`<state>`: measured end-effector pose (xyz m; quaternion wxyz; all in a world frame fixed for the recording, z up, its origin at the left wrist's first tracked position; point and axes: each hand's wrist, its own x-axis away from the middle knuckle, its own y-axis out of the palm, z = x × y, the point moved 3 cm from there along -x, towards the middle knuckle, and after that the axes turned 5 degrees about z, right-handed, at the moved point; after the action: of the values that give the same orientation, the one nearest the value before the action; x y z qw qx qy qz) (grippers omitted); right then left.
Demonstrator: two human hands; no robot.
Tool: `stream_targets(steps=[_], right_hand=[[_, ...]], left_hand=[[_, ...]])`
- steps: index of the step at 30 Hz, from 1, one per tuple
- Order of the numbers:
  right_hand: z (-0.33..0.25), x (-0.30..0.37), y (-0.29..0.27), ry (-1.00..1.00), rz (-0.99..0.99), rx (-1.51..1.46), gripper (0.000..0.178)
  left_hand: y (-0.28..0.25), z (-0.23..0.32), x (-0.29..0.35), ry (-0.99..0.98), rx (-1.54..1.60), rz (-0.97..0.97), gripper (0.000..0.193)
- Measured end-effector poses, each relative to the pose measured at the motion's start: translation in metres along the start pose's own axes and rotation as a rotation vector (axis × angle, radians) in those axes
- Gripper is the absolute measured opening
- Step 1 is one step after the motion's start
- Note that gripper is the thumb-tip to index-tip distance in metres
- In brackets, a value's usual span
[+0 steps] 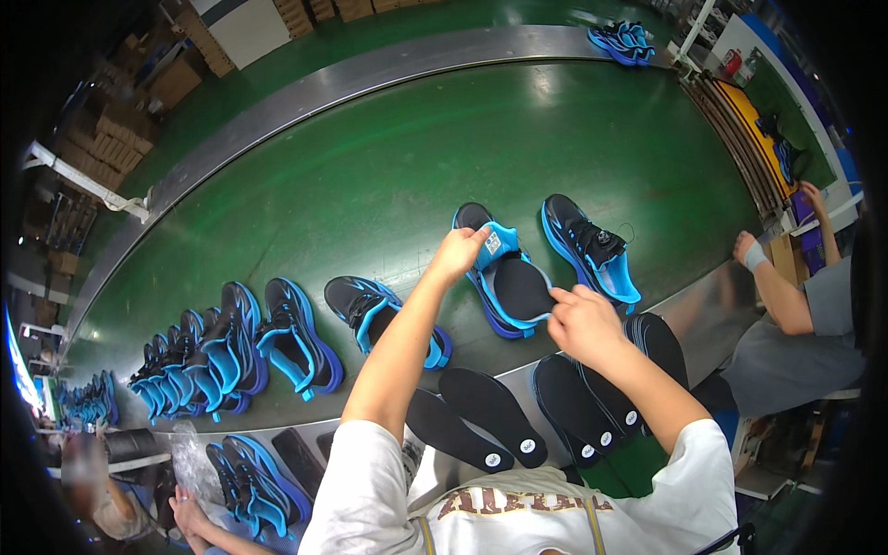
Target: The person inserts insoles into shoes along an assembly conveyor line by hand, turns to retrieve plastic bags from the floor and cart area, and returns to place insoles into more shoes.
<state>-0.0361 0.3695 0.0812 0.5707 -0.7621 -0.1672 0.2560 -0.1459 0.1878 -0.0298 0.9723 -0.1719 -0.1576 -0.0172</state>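
Note:
In front of me a black-and-blue sneaker (502, 324) stands on the green belt. My left hand (460, 253) is closed on its light-blue tongue (499, 242), pulling it up at the far side of the opening. A black insole (523, 287) lies partly inside the shoe, its front part hidden. My right hand (587, 324) pinches the insole's edge at the heel side. Close by on the right is another sneaker (585, 242) with a dial on top. To the left, a sneaker (365, 310) is partly covered by my left forearm.
Loose black insoles (490, 407) and overlapping insoles (564, 398) lie along the metal edge before me. Several sneakers (236, 342) line the belt at left; others (622, 42) sit on the far rail. A co-worker's hand (751, 250) is at right, another person's hand (188, 513) lower left.

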Motion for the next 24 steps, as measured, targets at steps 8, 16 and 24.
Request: stream_targets(steps=[8,16,24], right_hand=[[0.017,-0.034,0.105,0.322,0.074,-0.03,0.013],[-0.003,-0.039,0.061,0.321,-0.376,0.089,0.03],[0.021,-0.048,0.109,0.118,-0.335,-0.094,0.015]], left_hand=[[0.02,0.007,0.01,-0.016,-0.079,0.168,0.048],[0.011,-0.003,0.014,0.075,-0.006,0.202,0.053],[0.009,0.004,0.017,0.16,-0.126,0.126,0.042]])
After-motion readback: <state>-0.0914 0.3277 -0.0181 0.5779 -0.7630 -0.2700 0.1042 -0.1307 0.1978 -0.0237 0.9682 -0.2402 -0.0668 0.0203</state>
